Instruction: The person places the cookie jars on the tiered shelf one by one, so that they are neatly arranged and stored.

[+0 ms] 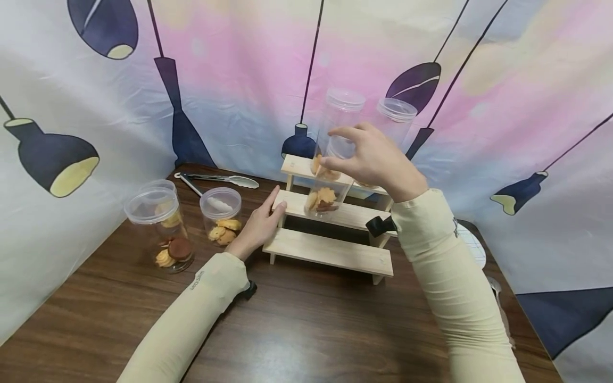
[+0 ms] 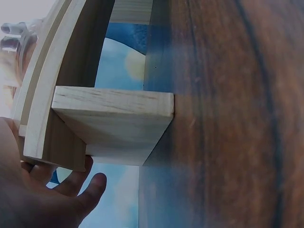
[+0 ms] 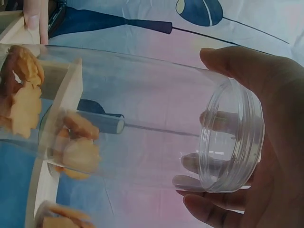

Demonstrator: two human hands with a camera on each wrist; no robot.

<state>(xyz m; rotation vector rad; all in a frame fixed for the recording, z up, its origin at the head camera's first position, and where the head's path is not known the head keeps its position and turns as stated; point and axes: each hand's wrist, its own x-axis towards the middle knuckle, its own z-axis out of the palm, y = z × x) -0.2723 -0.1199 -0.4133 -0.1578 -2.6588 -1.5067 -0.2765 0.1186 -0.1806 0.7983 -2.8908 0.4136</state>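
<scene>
Sleeves: two, both pale yellow, the left sleeve and the right sleeve reaching in from the bottom edge.
Right hand: one, its thumb and fingers curled round the upper end of a single clear jar.
Held jar: one, with several cookies at the bottom (overlapping, so I cannot count them), over the middle tier; whether its base touches the wood I cannot tell.
Left hand: one, gripping the left end of the middle tier, thumb above and fingers below.
Wooden rack: one, with three stepped tiers, standing on the surface.
Top tier: two tall jars, a left one and a right one, both with cookies in the bottom.
Left of the rack: three jars, namely a front jar, a rear jar partly behind it, and a short jar nearer the rack.
Jars altogether: six, counting the held one.
Tongs: one pair, lying behind the short jar.
Right edge: one white gridded item, partly hidden by the right sleeve.
Backdrop: printed with at least seven dark lamps.
</scene>
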